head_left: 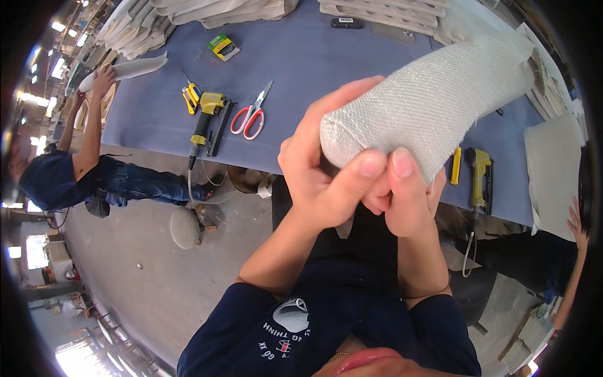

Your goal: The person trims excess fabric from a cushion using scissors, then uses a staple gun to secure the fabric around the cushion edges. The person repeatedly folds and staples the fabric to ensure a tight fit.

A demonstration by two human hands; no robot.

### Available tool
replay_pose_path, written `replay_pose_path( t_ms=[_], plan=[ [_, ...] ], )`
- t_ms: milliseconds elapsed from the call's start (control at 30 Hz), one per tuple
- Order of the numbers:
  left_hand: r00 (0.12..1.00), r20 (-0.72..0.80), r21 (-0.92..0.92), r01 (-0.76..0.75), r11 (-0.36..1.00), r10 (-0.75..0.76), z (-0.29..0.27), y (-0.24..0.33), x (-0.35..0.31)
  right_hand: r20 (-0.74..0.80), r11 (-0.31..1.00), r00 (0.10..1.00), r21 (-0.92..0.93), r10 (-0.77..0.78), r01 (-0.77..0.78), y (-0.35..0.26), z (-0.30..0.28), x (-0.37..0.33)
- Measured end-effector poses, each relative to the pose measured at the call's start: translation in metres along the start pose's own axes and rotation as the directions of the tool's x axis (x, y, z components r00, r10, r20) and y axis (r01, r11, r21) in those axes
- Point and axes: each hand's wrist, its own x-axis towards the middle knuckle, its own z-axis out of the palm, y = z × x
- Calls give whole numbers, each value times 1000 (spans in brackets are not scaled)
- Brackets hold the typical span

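Note:
Both hands hold up one long piece covered in light grey woven fabric (427, 85), its rounded end toward me and the rest stretching away to the upper right. My left hand (326, 151) wraps around the left side of that end, thumb pressed on the fabric near the lower edge. Beside it, the thumb of my right hand (411, 188) pushes on the same edge, with its other fingers mostly hidden beneath. The two thumbs almost touch. What lies inside the fabric cannot be seen.
On the blue-grey table (289, 56) lie red-handled scissors (250, 118), a yellow staple gun (210, 113), yellow cutters (191, 97) and a green-yellow packet (223, 47). Another staple gun (480, 179) lies right, beside a yellow knife (455, 166). Fabric pieces (220, 9) are stacked behind. Co-workers stand at both sides.

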Motion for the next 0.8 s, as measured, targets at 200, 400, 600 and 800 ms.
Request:
replay_pose_path(
  t_ms=[200,400,600,800],
  plan=[
    [932,70,18,356,934,-356,-46,-49,-78,79,999,996,17,27,-28,0,0,7],
    [814,12,239,562,792,-581,-51,-44,-121,59,999,997,16,42,-43,-8,-3,-4],
    [667,-190,43,739,673,-720,-53,-74,-201,99,999,995,-52,-7,13,-6,-12,-12],
    [608,456,436,484,759,-650,-14,-76,-248,117,863,949,-394,-294,316,19,-7,-5]
  ],
)
